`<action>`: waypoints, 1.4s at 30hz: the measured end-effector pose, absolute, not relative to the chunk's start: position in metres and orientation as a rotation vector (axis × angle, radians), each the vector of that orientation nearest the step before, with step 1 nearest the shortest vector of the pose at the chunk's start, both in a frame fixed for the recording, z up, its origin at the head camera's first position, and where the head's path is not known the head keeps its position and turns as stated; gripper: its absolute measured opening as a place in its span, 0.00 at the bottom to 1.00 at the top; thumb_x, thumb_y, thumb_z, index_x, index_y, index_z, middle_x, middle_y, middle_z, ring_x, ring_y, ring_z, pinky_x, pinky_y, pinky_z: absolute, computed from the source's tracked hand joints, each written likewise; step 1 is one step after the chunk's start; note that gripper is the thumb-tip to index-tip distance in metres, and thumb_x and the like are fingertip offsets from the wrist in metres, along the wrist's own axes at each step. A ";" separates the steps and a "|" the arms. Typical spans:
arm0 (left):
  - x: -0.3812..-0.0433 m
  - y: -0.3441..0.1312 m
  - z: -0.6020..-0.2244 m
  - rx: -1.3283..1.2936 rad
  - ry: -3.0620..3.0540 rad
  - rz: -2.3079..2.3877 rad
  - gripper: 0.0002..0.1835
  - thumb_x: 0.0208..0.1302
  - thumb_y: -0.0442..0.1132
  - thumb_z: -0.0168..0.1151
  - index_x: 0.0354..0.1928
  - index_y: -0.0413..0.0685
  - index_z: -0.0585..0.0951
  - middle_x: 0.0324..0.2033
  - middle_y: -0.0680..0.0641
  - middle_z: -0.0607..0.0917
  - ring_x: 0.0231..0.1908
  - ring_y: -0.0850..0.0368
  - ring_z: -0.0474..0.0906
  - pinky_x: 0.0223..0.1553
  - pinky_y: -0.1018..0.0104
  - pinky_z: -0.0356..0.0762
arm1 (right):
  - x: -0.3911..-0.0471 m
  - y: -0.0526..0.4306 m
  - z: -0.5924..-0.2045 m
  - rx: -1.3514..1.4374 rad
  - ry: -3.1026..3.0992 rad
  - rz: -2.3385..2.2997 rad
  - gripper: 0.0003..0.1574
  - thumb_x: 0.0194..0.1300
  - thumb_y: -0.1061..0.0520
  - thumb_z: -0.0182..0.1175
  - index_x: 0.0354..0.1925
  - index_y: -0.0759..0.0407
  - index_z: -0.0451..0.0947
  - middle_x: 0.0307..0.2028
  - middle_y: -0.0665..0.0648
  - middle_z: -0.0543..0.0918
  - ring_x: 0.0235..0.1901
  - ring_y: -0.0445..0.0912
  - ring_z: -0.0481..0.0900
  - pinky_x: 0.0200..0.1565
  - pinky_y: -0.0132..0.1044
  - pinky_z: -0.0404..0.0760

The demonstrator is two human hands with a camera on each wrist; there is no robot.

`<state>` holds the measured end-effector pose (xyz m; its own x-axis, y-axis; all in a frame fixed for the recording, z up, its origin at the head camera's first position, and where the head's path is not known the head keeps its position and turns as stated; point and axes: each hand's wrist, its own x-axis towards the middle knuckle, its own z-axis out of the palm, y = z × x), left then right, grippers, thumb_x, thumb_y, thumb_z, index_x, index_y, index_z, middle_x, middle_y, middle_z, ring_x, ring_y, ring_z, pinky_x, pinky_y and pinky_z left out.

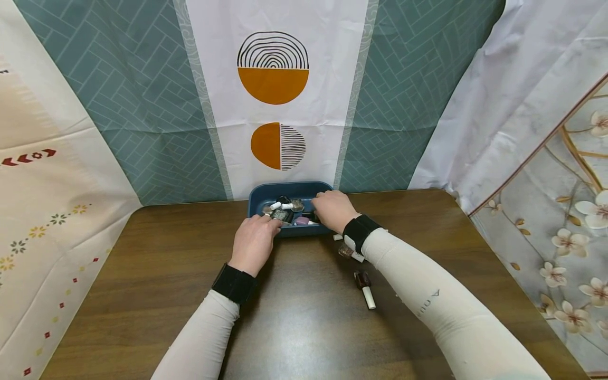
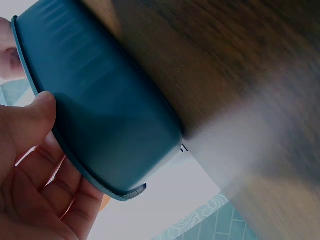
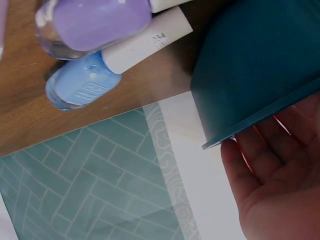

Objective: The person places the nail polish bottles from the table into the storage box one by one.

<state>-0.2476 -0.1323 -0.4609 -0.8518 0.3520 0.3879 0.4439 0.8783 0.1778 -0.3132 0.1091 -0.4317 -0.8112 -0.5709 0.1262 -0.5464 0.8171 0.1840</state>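
A dark blue bin (image 1: 266, 191) stands at the table's back edge with several nail polish bottles (image 1: 296, 205) in it. My left hand (image 1: 255, 240) holds the bin's front left rim; in the left wrist view the thumb (image 2: 42, 107) lies on the outer side, the fingers (image 2: 65, 185) beyond the rim. At the bin's right end my right hand (image 1: 334, 210) reaches over the rim with bent fingers (image 3: 270, 155). Its fingertips are hidden behind the bin wall, so I cannot tell whether they hold anything.
A dark red nail polish bottle (image 1: 362, 279) with a white cap lies on the table (image 1: 304, 316), right of centre. Nearer the bin lies a brownish bottle (image 1: 345, 250). The right wrist view shows a purple bottle (image 3: 102, 25) and a light blue bottle (image 3: 85, 80). Curtains hang behind.
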 end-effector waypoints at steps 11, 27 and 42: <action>-0.248 -0.132 -0.461 -0.592 -2.685 -0.371 0.07 0.75 0.35 0.74 0.51 0.47 0.94 0.41 0.45 0.93 0.41 0.46 0.85 0.48 0.51 0.83 | -0.297 0.126 -0.427 0.871 -2.735 -0.062 0.17 0.78 0.53 0.72 0.59 0.60 0.89 0.44 0.58 0.90 0.46 0.54 0.89 0.56 0.48 0.85; -0.248 -0.132 -0.460 -0.591 -2.698 -0.389 0.08 0.75 0.35 0.74 0.51 0.46 0.94 0.41 0.45 0.93 0.41 0.46 0.85 0.47 0.52 0.83 | -0.260 0.151 -0.423 0.894 -2.660 0.045 0.22 0.78 0.55 0.72 0.63 0.63 0.86 0.52 0.60 0.91 0.55 0.55 0.88 0.67 0.51 0.80; -0.249 -0.132 -0.460 -0.587 -2.697 -0.398 0.08 0.75 0.35 0.74 0.52 0.45 0.94 0.40 0.45 0.93 0.40 0.46 0.84 0.46 0.51 0.82 | -0.242 0.162 -0.428 0.887 -2.640 0.093 0.23 0.76 0.55 0.74 0.64 0.64 0.86 0.56 0.60 0.91 0.57 0.55 0.88 0.67 0.51 0.81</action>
<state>-0.2492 -0.1317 -0.4603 -0.8524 0.3454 0.3926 0.4441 0.8747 0.1944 -0.2421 0.1621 -0.4281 -0.7415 -0.5726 0.3498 -0.5957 0.8017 0.0494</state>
